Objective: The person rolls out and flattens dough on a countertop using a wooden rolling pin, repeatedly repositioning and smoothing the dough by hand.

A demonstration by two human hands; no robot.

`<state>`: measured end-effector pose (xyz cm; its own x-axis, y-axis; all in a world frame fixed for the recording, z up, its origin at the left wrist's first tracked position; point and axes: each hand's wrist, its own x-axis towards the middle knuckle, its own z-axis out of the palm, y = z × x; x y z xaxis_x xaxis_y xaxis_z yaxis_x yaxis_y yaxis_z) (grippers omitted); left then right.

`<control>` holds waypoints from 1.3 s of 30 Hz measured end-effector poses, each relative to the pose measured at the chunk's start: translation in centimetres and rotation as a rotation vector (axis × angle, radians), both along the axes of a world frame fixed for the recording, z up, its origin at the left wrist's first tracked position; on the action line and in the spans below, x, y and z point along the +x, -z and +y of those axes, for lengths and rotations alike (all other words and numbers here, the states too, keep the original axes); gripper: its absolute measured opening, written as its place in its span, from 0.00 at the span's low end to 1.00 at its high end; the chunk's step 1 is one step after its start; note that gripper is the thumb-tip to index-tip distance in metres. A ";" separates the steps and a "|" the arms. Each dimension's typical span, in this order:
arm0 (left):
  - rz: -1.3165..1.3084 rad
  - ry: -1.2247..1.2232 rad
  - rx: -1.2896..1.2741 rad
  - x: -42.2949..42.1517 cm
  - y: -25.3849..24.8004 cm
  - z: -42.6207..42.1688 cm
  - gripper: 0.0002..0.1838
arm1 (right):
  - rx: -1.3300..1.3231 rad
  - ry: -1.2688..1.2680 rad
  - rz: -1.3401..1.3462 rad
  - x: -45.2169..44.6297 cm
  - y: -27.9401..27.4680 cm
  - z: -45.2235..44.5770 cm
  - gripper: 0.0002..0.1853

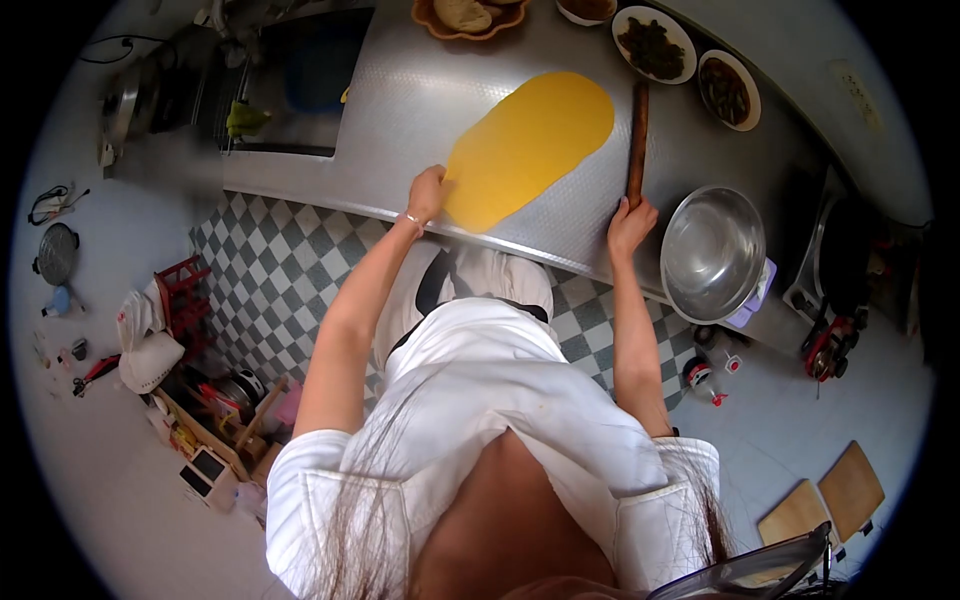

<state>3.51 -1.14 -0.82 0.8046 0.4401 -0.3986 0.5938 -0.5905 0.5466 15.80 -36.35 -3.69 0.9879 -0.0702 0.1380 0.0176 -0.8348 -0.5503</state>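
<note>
A long oval sheet of yellow dough lies on the steel counter, its near end reaching the front edge. My left hand is closed on the dough's near left edge, the fingertips partly hidden. In my right hand is the near end of a dark wooden rolling pin. The pin points away from me, to the right of the dough and apart from most of it. A large metal bowl stands just right of my right hand.
Along the back are a scalloped basket with pale pieces in it, a plate of dark green food and another bowl of food. A sink lies left. Checkered floor shows below the counter's edge.
</note>
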 end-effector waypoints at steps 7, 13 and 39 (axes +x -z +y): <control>-0.100 -0.236 -0.163 -0.6 -0.1 -1.0 0.16 | 0.039 0.030 0.062 0.0 -1.2 0.4 0.19; 0.113 -0.200 -0.310 -0.5 0.5 0.0 0.16 | -0.005 0.060 -0.165 -0.5 -3.2 1.6 0.18; 0.276 -0.224 -0.831 0.2 2.3 2.4 0.09 | 0.076 -0.255 0.163 -16.1 -8.0 20.8 0.28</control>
